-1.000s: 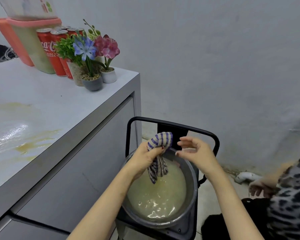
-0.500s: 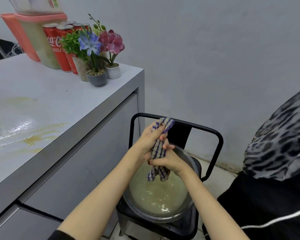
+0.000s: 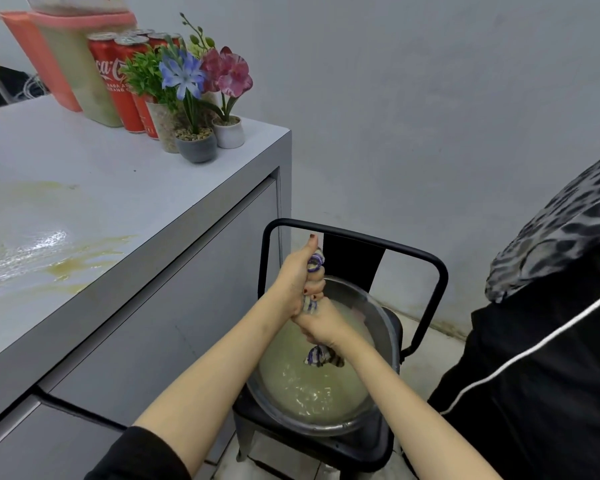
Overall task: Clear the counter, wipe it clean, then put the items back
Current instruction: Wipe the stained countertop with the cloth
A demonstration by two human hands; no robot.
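Counter (image 3: 84, 188) is at left, grey top, w/ a wet yellowish spill (image 3: 66, 268) smeared across its near part, shiny in spots. Stuff is bunched at the far back corner: red cola cans (image 3: 113, 77), w/ a pink-lidded container (image 3: 80, 81) to their left. In front are 3 small pots: speckled pot (image 3: 165, 131) w/ green leaves, grey pot (image 3: 196, 148) w/ blue flower, and white pot (image 3: 228, 133) w/ pink flower, nearest the counter's end.

Cloth (image 3: 321, 357), purple-and-white striped, is off the counter, held over a metal basin (image 3: 386, 327) right of the counter front. Both hands grip it. L hand (image 3: 297, 278) is on top, fingers curled tight round the upper part, thumb sticking up. R hand (image 3: 323, 327) is directly below, also fisted round it. Fists touch, one stacked on the other. Cloth is twisted into a rope btwn them; a bit pokes out above L hand, and the lower end hangs under R hand over the water. Can't tell if that end touches the surface.

Basin holds murky yellow-green water (image 3: 309, 393), rippled, and rests on the seat of a black metal chair (image 3: 439, 271) just beside the counter. Chair back faces the grey wall (image 3: 430, 98).

At the right edge a 2nd person (image 3: 534, 393) is close by: black garment w/ thin white stripe, leopard-print fabric (image 3: 561, 223) above it.
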